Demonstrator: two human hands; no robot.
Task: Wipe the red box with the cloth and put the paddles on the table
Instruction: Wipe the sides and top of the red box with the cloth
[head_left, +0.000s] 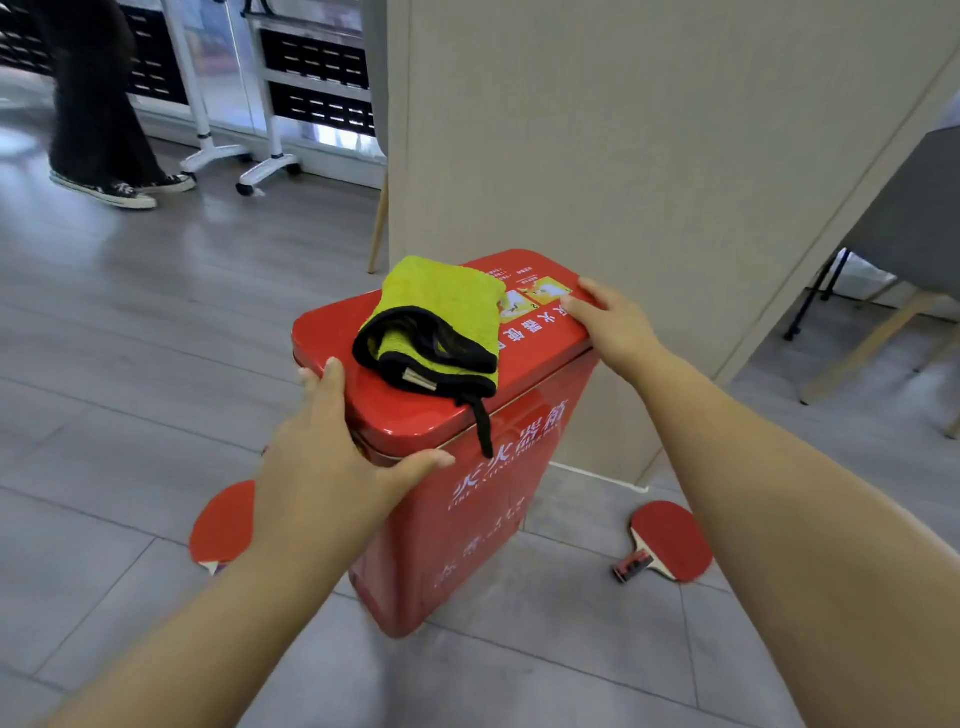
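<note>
A tall red metal box (467, 519) with white lettering stands on the floor against a beige wall. A folded yellow-green cloth (441, 312) with black trim lies on its lid. My left hand (322, 457) grips the lid's near left corner, thumb on the front edge. My right hand (613, 322) holds the lid's right edge, fingers curled over the top. One red paddle (221, 525) lies on the floor left of the box, partly hidden by my left arm. A second red paddle (670, 540) lies on the floor to the right.
A beige partition wall (623, 156) rises right behind the box. A grey table or chair with wooden legs (872, 332) stands at the right. At the far left a person's legs (104, 130) and white wheeled stands (265, 171) occupy the floor.
</note>
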